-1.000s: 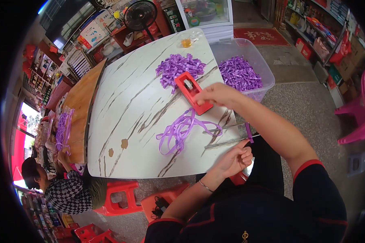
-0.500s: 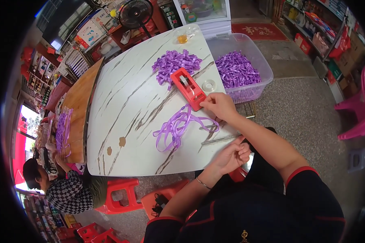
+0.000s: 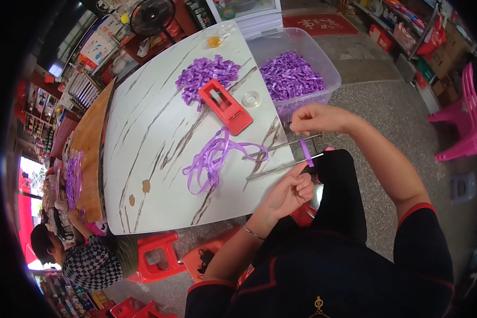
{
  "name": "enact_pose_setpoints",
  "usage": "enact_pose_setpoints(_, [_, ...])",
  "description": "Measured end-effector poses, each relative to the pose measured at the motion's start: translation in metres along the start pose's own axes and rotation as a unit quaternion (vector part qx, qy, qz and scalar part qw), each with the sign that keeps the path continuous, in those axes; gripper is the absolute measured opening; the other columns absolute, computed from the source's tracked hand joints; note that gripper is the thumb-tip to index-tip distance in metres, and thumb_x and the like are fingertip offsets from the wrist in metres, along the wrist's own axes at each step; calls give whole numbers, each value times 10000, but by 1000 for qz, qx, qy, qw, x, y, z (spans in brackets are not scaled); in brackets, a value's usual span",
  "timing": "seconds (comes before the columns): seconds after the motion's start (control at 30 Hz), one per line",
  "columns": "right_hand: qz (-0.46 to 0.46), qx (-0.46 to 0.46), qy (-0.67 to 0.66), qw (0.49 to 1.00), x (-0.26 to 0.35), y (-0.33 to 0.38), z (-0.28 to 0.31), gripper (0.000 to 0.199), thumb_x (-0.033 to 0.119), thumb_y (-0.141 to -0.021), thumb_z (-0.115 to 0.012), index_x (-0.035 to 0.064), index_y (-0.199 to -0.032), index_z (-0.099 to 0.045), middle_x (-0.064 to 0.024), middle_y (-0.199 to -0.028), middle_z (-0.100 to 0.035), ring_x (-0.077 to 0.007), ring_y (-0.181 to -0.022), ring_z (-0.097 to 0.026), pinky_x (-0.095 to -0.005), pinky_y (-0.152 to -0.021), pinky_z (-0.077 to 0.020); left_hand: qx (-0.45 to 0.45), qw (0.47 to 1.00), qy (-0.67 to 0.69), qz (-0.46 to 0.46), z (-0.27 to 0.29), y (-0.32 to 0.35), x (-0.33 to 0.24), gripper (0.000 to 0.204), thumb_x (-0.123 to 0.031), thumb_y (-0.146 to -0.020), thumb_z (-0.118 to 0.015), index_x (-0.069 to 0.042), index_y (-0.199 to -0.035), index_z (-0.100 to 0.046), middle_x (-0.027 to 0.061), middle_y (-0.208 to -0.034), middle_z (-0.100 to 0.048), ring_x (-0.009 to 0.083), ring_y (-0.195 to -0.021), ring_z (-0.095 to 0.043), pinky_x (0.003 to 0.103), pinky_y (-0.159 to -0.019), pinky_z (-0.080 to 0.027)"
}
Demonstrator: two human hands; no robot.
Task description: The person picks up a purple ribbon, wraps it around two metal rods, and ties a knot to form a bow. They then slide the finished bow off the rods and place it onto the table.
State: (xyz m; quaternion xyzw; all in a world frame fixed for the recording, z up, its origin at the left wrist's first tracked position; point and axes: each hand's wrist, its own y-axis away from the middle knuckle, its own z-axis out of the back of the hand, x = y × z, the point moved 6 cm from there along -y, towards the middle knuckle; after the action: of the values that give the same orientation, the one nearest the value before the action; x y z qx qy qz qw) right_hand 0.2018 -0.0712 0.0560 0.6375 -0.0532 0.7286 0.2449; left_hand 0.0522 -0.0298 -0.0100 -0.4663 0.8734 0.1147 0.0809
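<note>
My left hand [image 3: 290, 194] is at the table's near right edge, its fingers curled in; what they hold, if anything, is hidden. My right hand [image 3: 319, 118] hovers past the table's right edge with fingers pinched; I cannot make out anything between them. Two thin metal rods [image 3: 273, 170] jut over that edge, and a short purple ribbon strip [image 3: 306, 153] crosses them between my hands. Long loops of purple ribbon [image 3: 213, 161] lie loose on the tabletop. Above these sits a red tape dispenser [image 3: 226, 107], beside a clear tape roll [image 3: 251, 99].
A heap of folded purple ribbon pieces [image 3: 206, 77] lies on the white marbled table [image 3: 159, 122]. A clear plastic bin [image 3: 331, 74] full of such pieces stands off the right edge. Another person [image 3: 93, 259] sits at the left near a wooden table [image 3: 93, 159]. Red stools [image 3: 159, 254] stand below.
My right hand has left the tape dispenser and moved right, past the table edge. The view has shifted, and the ribbon strip across the rods now shows.
</note>
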Motion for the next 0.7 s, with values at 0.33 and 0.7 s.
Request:
enact_pose_setpoints(0.33, [-14,73,179,981,-29,10,-7,280,306,-795,-629,55,-680,-584,32,-600,-537,-60,-559,-466,-238,-509,-369,14,999,-34,-7,-3,-1,1,475,-124,-821,-474,-131,-1289,-391,-25,-656,-325,94,-618,-338,233,-613,-306])
enact_pose_setpoints(0.7, [11,68,244,967,-29,1,-12,246,280,-772,-645,40,-737,-601,-21,-603,-577,-95,-546,-512,-270,-514,-397,5,1000,-24,-10,-2,-2,0,471,-125,-826,-477,-124,-1288,-387,-23,-658,-320,95,-617,-339,234,-610,-307])
